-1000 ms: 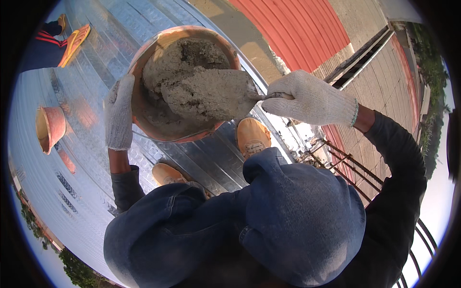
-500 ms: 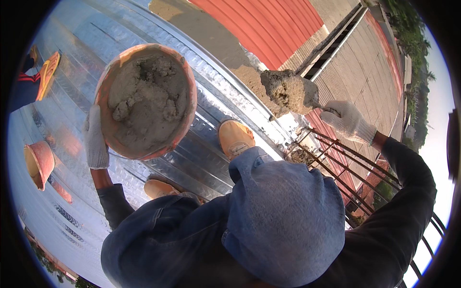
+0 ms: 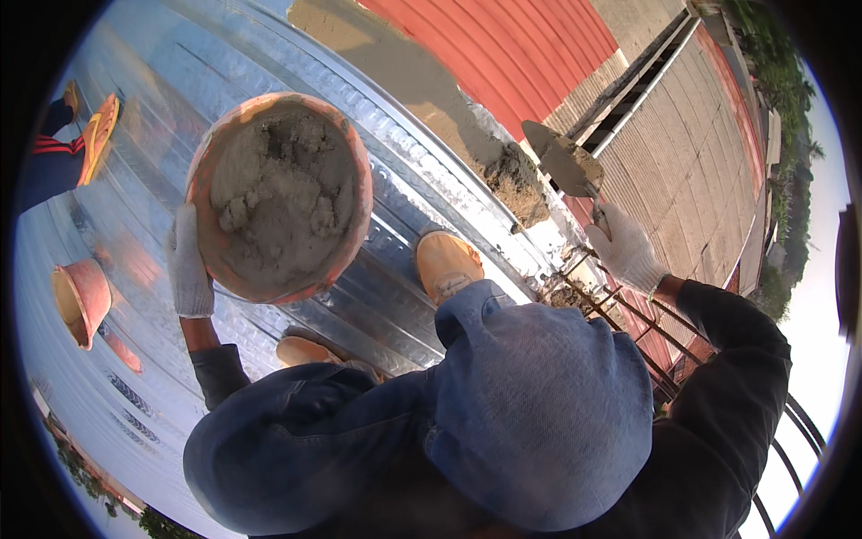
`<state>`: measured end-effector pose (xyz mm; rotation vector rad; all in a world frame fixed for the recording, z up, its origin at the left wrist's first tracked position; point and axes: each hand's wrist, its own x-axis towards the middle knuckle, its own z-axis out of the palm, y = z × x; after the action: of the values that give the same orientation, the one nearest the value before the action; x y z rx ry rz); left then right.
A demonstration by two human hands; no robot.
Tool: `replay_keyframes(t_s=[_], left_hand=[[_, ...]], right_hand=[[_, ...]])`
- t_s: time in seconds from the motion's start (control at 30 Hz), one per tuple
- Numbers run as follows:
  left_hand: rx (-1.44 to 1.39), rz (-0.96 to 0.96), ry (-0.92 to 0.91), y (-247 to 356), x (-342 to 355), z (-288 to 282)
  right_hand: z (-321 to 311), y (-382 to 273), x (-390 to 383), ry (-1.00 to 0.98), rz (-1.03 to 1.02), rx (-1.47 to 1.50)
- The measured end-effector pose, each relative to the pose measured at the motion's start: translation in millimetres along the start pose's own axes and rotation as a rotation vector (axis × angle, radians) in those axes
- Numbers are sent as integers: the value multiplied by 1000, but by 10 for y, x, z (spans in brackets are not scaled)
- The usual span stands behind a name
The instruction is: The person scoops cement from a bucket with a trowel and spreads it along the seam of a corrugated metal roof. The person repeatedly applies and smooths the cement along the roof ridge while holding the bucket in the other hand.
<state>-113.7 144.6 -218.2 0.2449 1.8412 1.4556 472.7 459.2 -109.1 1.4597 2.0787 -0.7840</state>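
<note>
My left hand [image 3: 190,268], in a white knit glove, grips the left rim of a round orange-red bucket [image 3: 356,184] holding grey mortar [image 3: 274,211]. My right hand [image 3: 618,242], gloved alike, is closed on the handle of a trowel [image 3: 564,159], its blade smeared with wet mortar and held above the roof's edge. A clump of mortar [image 3: 510,190] lies on the plastered ledge [image 3: 413,81] just left of the blade. My feet in tan shoes [image 3: 449,265] stand on the corrugated metal sheet below the bucket.
Another person's foot in a yellow sandal [image 3: 97,135] is at upper left. A smaller pink bucket [image 3: 90,301] lies on the metal sheeting [image 3: 135,216]. Rusty rebar [image 3: 664,346] juts at my right. Beyond the edge lie lower red [image 3: 512,49] and grey [image 3: 678,144] roofs and trees.
The trowel has left the bucket with a heap of mortar, moved right over the ledge, and now shows a barer, tilted blade. A clump now sits on the ledge. The bucket has shifted left in view.
</note>
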Motion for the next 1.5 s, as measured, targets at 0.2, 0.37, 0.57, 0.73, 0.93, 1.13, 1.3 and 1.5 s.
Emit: replay_keyframes(t_s=[0.2, 0.37, 0.57, 0.73, 0.93, 1.13, 1.3, 1.5], left_hand=[[-48, -26, 17, -114, -116, 250], [130, 13, 139, -109, -308, -44], [111, 56, 153, -81, -275, 142], [321, 18, 69, 328, -245, 475], [400, 225, -261, 579, 249, 477], [365, 105, -290, 615, 271, 525], [522, 250, -219, 806, 491, 668], [348, 38, -94, 354, 360, 434]], right_hand=[[-224, 662, 244, 160, -219, -197], [129, 909, 632, 138, -478, -234], [-16, 786, 817, 190, -660, -252], [47, 540, 846, 114, -516, -219], [314, 507, 918, 109, -539, -134], [308, 229, 712, -12, -400, -55], [217, 413, 735, -53, -513, -63], [-97, 570, 993, 47, -906, -428]])
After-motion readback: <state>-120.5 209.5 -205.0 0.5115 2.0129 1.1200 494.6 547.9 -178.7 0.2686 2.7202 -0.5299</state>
